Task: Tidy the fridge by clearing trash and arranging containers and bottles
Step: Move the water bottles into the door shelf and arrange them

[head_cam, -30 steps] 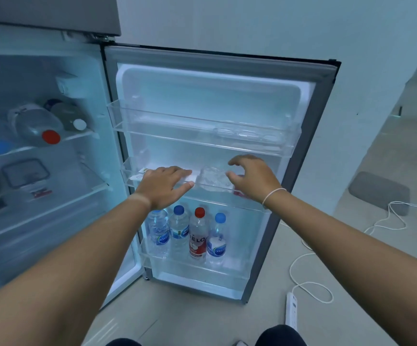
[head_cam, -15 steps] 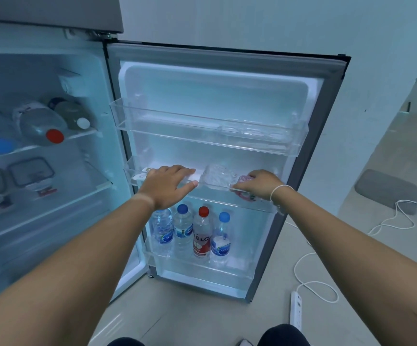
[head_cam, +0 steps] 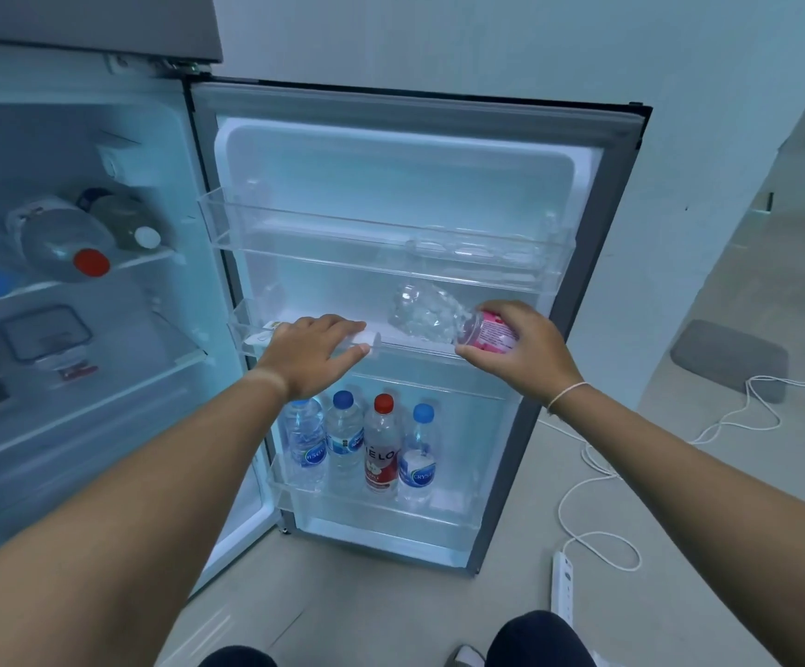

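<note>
Right hand [head_cam: 523, 349] grip clamped on crushed bottle [head_cam: 431, 316]; left hand [head_cam: 313, 353] covers white item [head_cam: 367, 338], grip unclear.

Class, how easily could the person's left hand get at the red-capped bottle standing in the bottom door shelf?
Probably yes: the left hand hovers just above, and the red-capped bottle stands with its cap exposed, though it already covers a white item.

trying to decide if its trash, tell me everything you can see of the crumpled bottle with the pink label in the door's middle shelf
The crumpled bottle is clear thin plastic, dented and creased all over, and looks empty. It lies tilted, base up and to the left, pink-labelled end down to the right. White print on the label is too small to read. No cap shows. The right hand grips the labelled end, lifting it at the middle door shelf; the left hand rests on something else.
</note>
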`<action>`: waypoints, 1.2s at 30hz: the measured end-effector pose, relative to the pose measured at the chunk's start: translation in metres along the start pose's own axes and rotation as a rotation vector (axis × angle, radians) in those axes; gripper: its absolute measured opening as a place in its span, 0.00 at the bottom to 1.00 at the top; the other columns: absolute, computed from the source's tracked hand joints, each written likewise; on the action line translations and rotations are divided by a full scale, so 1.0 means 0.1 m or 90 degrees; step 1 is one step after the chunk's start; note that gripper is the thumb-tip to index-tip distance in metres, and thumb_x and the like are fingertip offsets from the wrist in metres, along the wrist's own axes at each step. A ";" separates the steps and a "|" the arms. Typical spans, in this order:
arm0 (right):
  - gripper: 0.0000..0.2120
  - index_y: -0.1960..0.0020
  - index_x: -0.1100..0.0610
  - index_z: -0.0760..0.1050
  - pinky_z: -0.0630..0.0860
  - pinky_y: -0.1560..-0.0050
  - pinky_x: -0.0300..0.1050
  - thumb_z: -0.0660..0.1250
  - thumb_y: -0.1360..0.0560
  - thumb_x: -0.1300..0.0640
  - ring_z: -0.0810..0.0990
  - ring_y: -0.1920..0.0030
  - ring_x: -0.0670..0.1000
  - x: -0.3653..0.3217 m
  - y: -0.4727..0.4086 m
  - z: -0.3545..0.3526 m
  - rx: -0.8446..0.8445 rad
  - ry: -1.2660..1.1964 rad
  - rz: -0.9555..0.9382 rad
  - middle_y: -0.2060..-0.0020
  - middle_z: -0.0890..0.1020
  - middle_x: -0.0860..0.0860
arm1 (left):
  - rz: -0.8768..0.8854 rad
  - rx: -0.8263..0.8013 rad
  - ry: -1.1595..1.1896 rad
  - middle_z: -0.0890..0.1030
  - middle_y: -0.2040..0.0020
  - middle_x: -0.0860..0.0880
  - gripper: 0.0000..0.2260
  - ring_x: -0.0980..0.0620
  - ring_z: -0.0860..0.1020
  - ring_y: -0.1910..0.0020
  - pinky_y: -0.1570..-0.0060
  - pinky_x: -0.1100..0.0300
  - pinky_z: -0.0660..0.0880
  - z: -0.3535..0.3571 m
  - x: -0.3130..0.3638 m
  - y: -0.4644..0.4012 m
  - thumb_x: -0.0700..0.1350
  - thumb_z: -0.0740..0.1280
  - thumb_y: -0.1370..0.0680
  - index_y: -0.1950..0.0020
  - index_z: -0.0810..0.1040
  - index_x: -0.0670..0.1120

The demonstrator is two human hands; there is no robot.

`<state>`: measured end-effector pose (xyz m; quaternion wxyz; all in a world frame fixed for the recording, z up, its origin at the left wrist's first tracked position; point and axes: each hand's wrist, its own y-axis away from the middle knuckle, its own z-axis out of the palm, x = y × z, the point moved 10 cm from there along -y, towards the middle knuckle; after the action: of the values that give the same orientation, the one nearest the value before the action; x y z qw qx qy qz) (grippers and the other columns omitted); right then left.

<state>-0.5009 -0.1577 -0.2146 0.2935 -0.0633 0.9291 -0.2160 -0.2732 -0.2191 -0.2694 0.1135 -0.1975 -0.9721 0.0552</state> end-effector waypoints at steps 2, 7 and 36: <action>0.26 0.42 0.52 0.76 0.74 0.54 0.41 0.72 0.35 0.40 0.78 0.53 0.50 -0.15 0.09 -0.02 -0.005 0.079 -0.096 0.49 0.80 0.50 | -0.002 -0.003 0.000 0.67 0.27 0.53 0.29 0.47 0.66 0.28 0.31 0.47 0.58 0.00 0.00 0.00 0.64 0.45 0.26 0.27 0.63 0.57; 0.28 0.47 0.54 0.79 0.80 0.68 0.45 0.64 0.36 0.34 0.83 0.60 0.53 -0.49 0.44 0.15 -0.060 0.223 -0.369 0.56 0.83 0.51 | 0.001 -0.001 -0.013 0.67 0.26 0.52 0.28 0.46 0.65 0.28 0.31 0.46 0.58 0.02 0.02 -0.01 0.63 0.46 0.24 0.27 0.62 0.57; 0.18 0.37 0.58 0.74 0.73 0.41 0.49 0.67 0.26 0.60 0.73 0.37 0.57 1.38 0.75 2.44 -0.542 0.531 0.028 0.39 0.77 0.56 | 0.003 0.052 -0.012 0.70 0.29 0.52 0.33 0.47 0.68 0.31 0.34 0.49 0.60 0.00 0.00 -0.04 0.67 0.42 0.29 0.28 0.65 0.58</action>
<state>-0.4741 -0.2129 -0.4981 -0.1428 -0.0664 0.9719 0.1750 -0.2749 -0.2231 -0.2689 0.1122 -0.1942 -0.9697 0.0971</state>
